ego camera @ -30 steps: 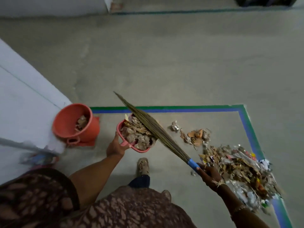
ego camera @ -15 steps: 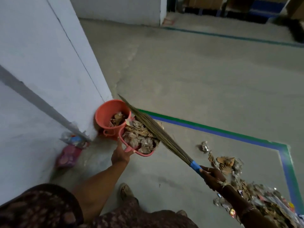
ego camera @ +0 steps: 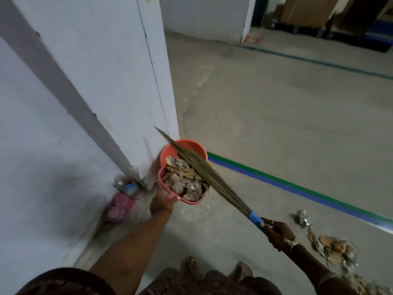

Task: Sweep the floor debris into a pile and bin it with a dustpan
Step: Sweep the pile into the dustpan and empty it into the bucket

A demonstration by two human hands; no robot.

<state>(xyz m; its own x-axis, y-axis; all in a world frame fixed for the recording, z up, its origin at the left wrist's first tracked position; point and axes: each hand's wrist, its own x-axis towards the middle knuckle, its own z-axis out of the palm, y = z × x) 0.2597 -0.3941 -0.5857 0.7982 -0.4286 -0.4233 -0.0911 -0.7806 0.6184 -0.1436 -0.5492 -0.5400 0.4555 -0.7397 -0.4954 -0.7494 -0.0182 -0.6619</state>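
My left hand (ego camera: 162, 202) grips the handle of a pink dustpan (ego camera: 192, 201) heaped with dry leaves and wrappers (ego camera: 184, 181). The pan hangs at the near rim of an orange bin (ego camera: 191, 146) that stands against a white pillar. My right hand (ego camera: 278, 233) holds a stick broom (ego camera: 209, 177) by its blue-taped grip. Its bristles lie across the load and reach over the bin's mouth. More debris (ego camera: 333, 248) lies on the floor at the lower right.
The white pillar (ego camera: 102, 81) fills the left. A pink bag (ego camera: 119, 206) and a plastic bottle (ego camera: 127, 186) lie at its base. A green and blue floor stripe (ego camera: 297, 188) runs to the right. My feet (ego camera: 242, 270) are at the bottom. Open concrete floor stretches ahead.
My view has swung left and closer to the pillar. The loaded dustpan has moved from beside the bin to its near rim, with the broom still laid across the load.
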